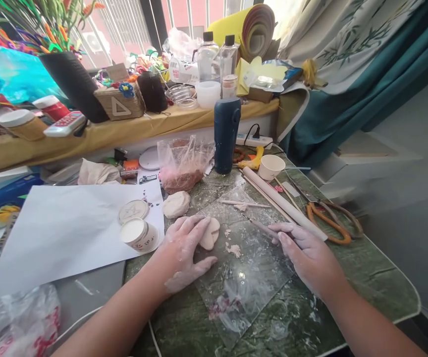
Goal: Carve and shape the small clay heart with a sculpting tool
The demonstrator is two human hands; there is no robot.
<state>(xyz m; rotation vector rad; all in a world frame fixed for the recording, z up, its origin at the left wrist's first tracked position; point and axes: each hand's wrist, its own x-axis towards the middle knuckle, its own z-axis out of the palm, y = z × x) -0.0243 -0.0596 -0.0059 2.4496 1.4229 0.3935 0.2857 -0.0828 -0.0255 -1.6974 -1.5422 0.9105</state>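
My left hand [187,245] lies with fingers stretched out over a flat piece of pale clay [210,235], part of which is hidden beneath them. White powder coats both hands. Between the thumb and fingers of my right hand [303,250] is a thin modelling tool [261,227], its metal tip pointing left with a bit of clay near it. Clay scraps [234,249] are scattered on a clear plastic sheet [245,282] between the hands. Just behind my left hand sits a round lump of clay [176,204]. A slim pale stick [244,203] rests farther back.
To the right lie a white rolling pin [284,202], scissors [335,225] and a paper cup [271,167]. A dark blue bottle [226,136] and a bag of reddish clay [180,173] stand behind. On white paper [73,223] at left is another cup [138,235].
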